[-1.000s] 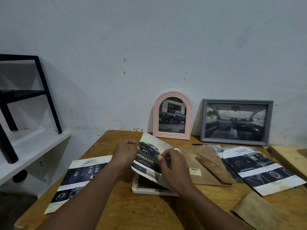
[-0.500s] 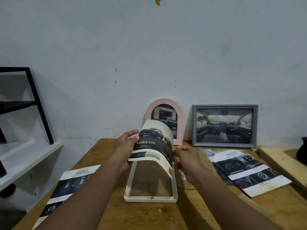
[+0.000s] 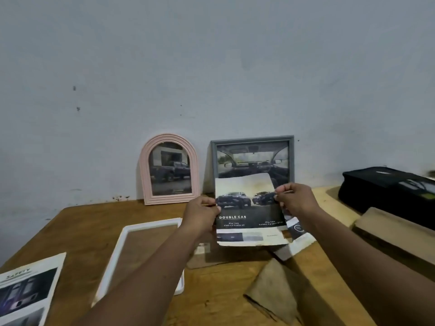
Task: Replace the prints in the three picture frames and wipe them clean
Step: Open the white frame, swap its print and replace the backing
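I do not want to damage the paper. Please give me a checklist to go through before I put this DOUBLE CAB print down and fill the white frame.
1. Grip secure: ok. The left hand and the right hand each hold one side edge of the DOUBLE CAB print.
2. Frame ready: ok. The white frame lies flat with no print inside.
3. Next print at hand: ok. The SAFETY print lies at the front left of the table.
4. Back at hand: ok. The backing board lies right of the frame.
5. Frame clean: cannot tell.
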Available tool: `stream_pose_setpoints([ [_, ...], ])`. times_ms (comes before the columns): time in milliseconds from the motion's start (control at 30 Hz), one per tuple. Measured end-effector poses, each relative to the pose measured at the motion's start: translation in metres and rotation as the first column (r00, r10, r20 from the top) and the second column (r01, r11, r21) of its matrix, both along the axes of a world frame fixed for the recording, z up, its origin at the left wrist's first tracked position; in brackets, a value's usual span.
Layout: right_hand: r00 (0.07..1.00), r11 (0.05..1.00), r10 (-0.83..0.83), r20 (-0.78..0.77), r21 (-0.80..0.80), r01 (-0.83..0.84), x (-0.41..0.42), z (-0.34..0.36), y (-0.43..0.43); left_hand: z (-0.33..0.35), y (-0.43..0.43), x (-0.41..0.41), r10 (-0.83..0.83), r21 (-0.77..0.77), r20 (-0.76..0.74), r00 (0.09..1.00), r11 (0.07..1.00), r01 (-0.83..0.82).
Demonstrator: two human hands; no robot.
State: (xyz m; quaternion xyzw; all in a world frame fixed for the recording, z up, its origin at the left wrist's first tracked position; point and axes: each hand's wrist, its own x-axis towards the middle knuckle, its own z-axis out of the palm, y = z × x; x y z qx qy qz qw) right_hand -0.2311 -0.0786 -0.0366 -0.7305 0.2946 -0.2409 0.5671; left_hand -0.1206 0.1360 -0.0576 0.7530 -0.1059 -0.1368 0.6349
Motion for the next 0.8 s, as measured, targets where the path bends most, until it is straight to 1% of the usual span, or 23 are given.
stream_pose_setpoints([
  [167, 0.998, 0.997, -0.022, -0.054, -0.078, 0.018, 0.001, -0.013, -0.050, -0.011, -0.047, 0.003, -0.056, 0.045, 0.016, 0.998, 0.997, 0.055],
  [300, 0.993, 0.992, -0.016, -0.114, -0.129, 0.002, 0.007, -0.024, -0.075, -0.019, -0.069, 0.008, -0.063, 0.088, 0.028, 0.998, 0.994, 0.060],
  [367, 0.989, 0.987, -0.013, -0.145, -0.163, -0.011, 0.011, -0.030, -0.083, -0.021, -0.076, 0.011, -0.094, 0.167, 0.064, 0.994, 0.982, 0.082],
  [433, 0.986, 0.980, -0.028, -0.162, -0.201, -0.005, 0.015, -0.036, -0.089, -0.022, -0.080, 0.013, -0.140, 0.271, 0.133, 0.981, 0.957, 0.100],
  [500, 0.982, 0.969, -0.061, -0.179, -0.247, 0.015, 0.018, -0.042, -0.095, -0.024, -0.083, 0.014, -0.187, 0.376, 0.203, 0.961, 0.921, 0.100],
  [567, 0.974, 0.955, -0.072, -0.216, -0.297, 0.005, 0.019, -0.045, -0.097, -0.028, -0.085, 0.014, -0.231, 0.464, 0.239, 0.943, 0.880, 0.098],
  [700, 0.938, 0.912, -0.080, -0.337, -0.405, -0.068, 0.015, -0.047, -0.093, -0.030, -0.082, 0.010, -0.293, 0.586, 0.292, 0.911, 0.807, 0.072],
  [800, 0.926, 0.880, -0.091, -0.367, -0.465, -0.098, 0.014, -0.044, -0.079, -0.019, -0.071, 0.003, -0.297, 0.594, 0.300, 0.906, 0.802, 0.067],
])
